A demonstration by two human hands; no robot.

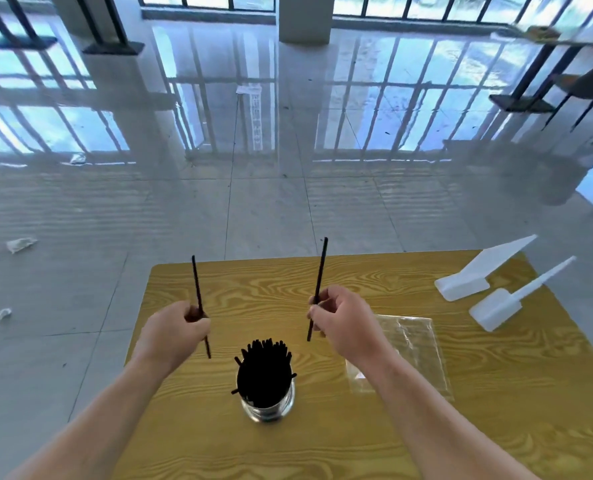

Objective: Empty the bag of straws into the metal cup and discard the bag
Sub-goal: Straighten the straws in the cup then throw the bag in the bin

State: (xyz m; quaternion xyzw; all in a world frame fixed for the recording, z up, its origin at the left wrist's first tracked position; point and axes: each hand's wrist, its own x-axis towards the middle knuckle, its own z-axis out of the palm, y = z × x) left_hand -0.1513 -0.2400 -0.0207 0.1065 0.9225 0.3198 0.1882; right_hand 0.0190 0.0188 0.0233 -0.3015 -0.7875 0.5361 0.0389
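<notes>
The counter [322,445] is glossy yellow wood grain. The cup [267,408] is shiny metal, the bag [409,355] clear glossy plastic, the straws [264,372] matt black.

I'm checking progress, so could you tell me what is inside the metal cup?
The metal cup is packed with upright black straws; they hide its interior and bottom.

Some things hide.
The right arm [426,403] covers part of the clear bag [409,344]; the desk [322,445] runs off the bottom edge.
</notes>
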